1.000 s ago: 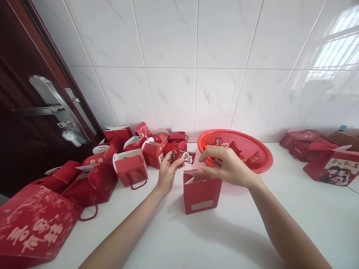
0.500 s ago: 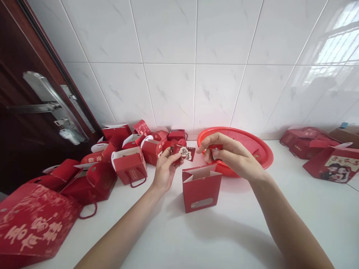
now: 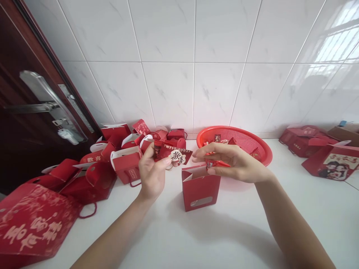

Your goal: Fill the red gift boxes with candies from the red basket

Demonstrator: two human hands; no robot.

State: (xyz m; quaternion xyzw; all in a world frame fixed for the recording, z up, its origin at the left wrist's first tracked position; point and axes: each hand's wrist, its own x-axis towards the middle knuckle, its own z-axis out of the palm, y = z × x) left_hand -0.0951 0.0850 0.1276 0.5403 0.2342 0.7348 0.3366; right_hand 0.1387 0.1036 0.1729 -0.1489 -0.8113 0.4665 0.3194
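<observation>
My left hand (image 3: 153, 170) pinches a flat red packet (image 3: 177, 155) marked "SWEET SUGAR", left of and above the open box. Over the box's back right edge is my right hand (image 3: 232, 162), its fingers wrapped loosely round a small red candy (image 3: 209, 165), mostly hidden by them. The red box (image 3: 201, 192) stands upright on the white surface with its top open and a small window in its front. Behind my right hand, the red mesh basket (image 3: 262, 144) holds several red-wrapped sweets (image 3: 217, 138).
Several red gift boxes (image 3: 126, 162) crowd the left, with a large patterned one (image 3: 36, 224) nearest. More red boxes (image 3: 333, 162) sit at the right. A tiled wall (image 3: 168, 93) rises behind; a dark door (image 3: 17, 130) with a handle is at far left.
My left hand has moved left and nearer with its packet. My right hand has come lower, over the box, and its candy is now more hidden. More sweets show in the basket.
</observation>
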